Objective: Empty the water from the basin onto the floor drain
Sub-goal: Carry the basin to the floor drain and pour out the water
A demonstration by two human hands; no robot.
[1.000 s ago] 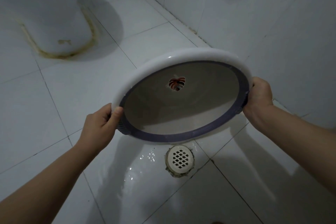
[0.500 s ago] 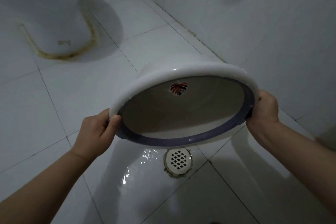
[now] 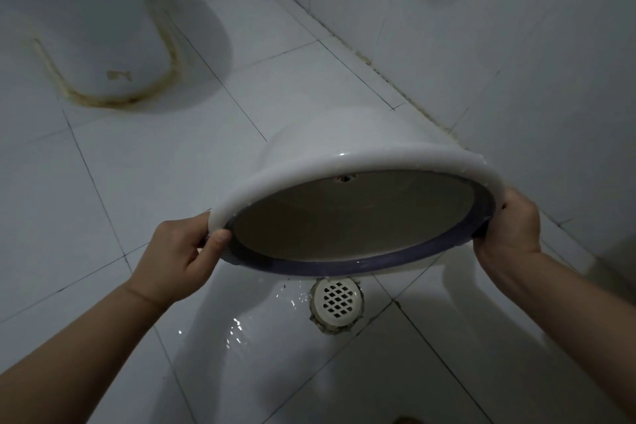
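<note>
I hold the basin (image 3: 344, 162) off the floor with both hands, my left hand (image 3: 179, 258) clamped on its left rim with the thumb hooked over the white edge, my right hand (image 3: 506, 227) clamped on the right rim. Neither grip has shifted along the rim since a second ago. The basin itself has tipped further: its mouth now faces down and toward me much more steeply, so the opening reads as a flatter oval and more of the white outer wall shows above the rim. The small leaf mark (image 3: 346, 178) inside, plainly seen before, is now only a sliver just under the far rim. The dark band around the inner rim hangs lowest at the near edge, directly above the far side of the floor drain (image 3: 337, 299), nearer to it than earlier. I see no water inside the basin. Wet glints lie on the floor tiles (image 3: 237, 334) just left of the drain. The toilet base (image 3: 103, 55) stands far left, well apart.
</note>
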